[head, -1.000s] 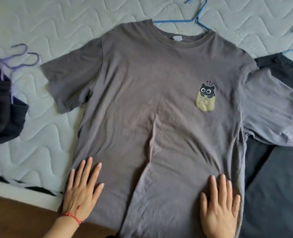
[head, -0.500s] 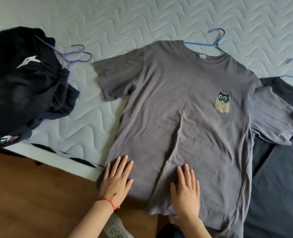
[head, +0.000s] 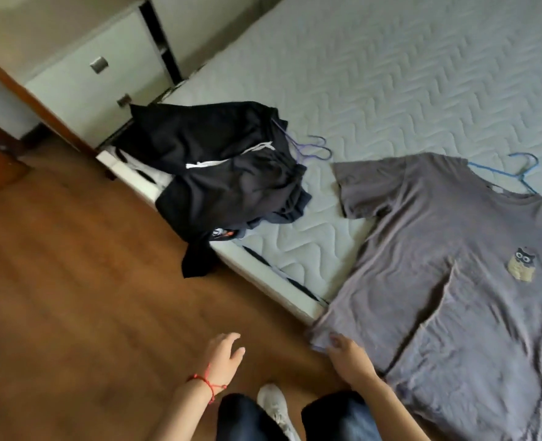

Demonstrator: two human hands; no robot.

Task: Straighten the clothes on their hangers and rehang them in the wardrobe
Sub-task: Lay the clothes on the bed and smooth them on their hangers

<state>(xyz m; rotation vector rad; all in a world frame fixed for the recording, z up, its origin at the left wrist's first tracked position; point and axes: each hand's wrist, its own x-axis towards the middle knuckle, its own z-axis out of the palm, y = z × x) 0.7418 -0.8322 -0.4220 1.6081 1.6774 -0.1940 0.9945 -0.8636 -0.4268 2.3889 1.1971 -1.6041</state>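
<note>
Pinching the grey T-shirt [head: 448, 265] hem, right hand [head: 347, 358]; left hand [head: 223, 358] loose; cat patch [head: 521, 265] lettering unreadable.

Soft even daylight, faint shadows, overall motion blur, tilted wide-angle view
</note>
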